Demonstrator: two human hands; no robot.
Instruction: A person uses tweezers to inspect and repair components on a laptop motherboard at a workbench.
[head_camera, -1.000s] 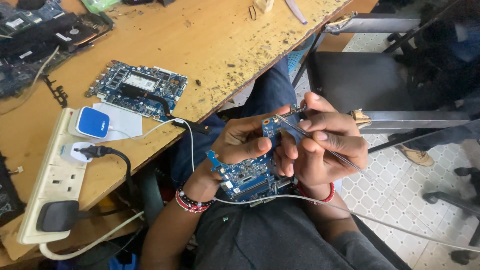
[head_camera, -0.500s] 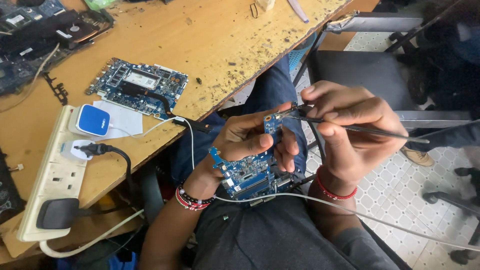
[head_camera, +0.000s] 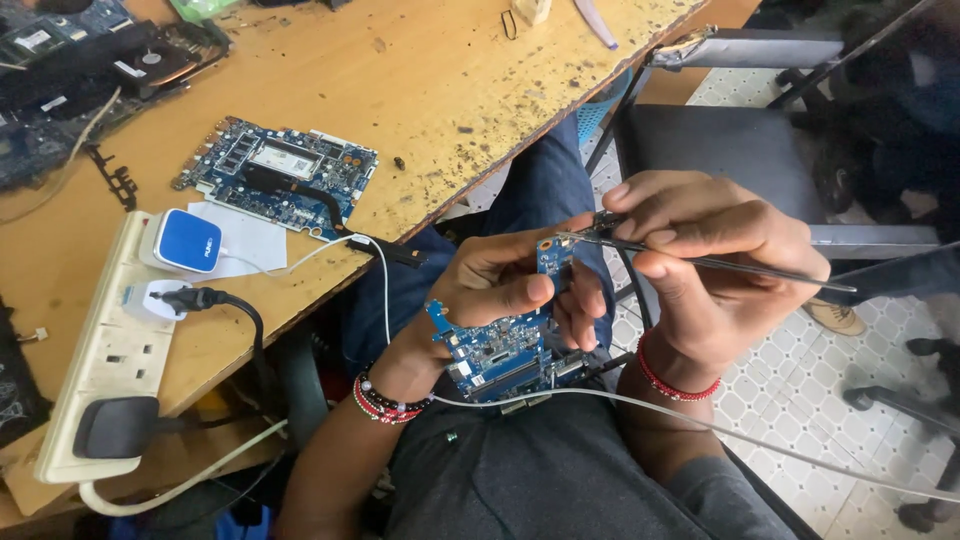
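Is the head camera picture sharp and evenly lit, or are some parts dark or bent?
Head view: soft daylight, no hard glare; the small blue circuit board in the left hand and the thin tool in the right hand look sharp; the top right corner is dark; the wooden table edge bends slightly, wide-angle distortion.

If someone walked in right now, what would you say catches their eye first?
Most likely the small blue circuit board gripped in the left hand over the lap, with the right hand pressing thin tweezers to its top edge. Next, a larger blue circuit board lying on the scuffed wooden table.
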